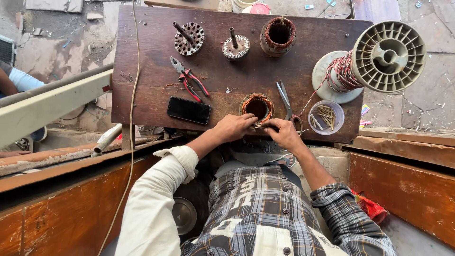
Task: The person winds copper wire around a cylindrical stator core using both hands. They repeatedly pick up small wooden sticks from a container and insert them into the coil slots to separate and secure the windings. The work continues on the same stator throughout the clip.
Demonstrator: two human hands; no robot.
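Observation:
A round motor stator with copper windings [256, 106] stands at the near edge of a dark wooden table [142, 99]. My left hand [233, 127] and my right hand [282, 132] meet just in front of it, fingertips pinched on thin strands of wire at its near rim. A strand of red and copper wire runs from a large white plastic spool [374, 61] at the right toward my hands.
On the table lie a black phone [188, 110], red-handled pliers [188, 78], scissors [286, 99], a clear cup of small sticks [325, 117], two rotors [188, 38] [235, 46] and another wound stator [277, 35]. A person's arm [14, 80] shows at far left.

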